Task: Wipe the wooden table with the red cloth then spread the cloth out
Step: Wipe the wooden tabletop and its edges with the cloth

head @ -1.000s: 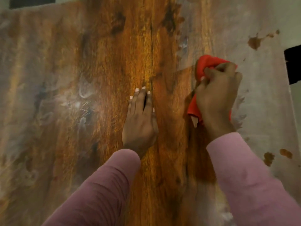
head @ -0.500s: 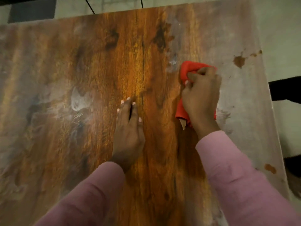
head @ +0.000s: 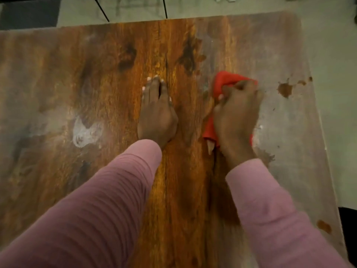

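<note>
red cloth (head: 225, 82) bunched under right hand (head: 236, 115), left hand (head: 156, 115) flat beside

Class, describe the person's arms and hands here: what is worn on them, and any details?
Both arms wear long pink sleeves ending at the wrists; the left sleeve shows fine ribbed creases, the right sleeve looks smoother. The left hand and right hand are bare, without gloves. The fingernails look pale.

I log the left hand (head: 157, 113) flat, palm down, fingers straight and close together, pointing away. The right hand (head: 236, 117) sits beside it, knuckles up, fingers curled round a bunched red cloth (head: 224, 82). The left forearm (head: 108, 200) and right forearm (head: 270, 206), pink-sleeved, reach forward.
</note>
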Motion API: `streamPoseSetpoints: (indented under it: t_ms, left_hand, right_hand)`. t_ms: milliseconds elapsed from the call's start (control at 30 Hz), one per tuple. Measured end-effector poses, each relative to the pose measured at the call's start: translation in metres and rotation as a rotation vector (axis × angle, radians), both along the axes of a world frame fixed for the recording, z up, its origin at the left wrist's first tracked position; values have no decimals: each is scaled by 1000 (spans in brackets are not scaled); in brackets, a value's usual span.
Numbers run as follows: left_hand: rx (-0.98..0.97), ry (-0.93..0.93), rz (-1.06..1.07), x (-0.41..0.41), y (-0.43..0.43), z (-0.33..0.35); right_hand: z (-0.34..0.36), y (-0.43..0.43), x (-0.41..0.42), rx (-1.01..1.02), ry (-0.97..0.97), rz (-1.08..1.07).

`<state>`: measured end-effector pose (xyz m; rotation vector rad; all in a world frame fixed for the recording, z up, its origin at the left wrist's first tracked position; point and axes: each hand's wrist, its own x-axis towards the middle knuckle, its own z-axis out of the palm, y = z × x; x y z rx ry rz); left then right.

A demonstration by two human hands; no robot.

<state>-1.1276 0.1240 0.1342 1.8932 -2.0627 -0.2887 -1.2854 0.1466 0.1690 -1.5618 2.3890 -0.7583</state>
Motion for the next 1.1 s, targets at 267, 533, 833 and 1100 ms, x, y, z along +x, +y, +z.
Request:
streamPoseSetpoints:
  t_ms: [267, 533, 833, 1100]
  left_hand:
    - [-6, 0, 10, -3, -1, 1]
    - [-3, -15, -9, -2, -1, 4]
    - [5, -13, -27, -4, -1, 4]
    - [-17, -14, -18, -4, -1, 0]
  right_hand:
    - [-3, -40, 36, -4, -6, 169]
    - [-5, -71, -28, -26, 1, -140]
    - [-7, -74, 8, -3, 39, 342]
    - [1, -101, 2, 13, -3, -121]
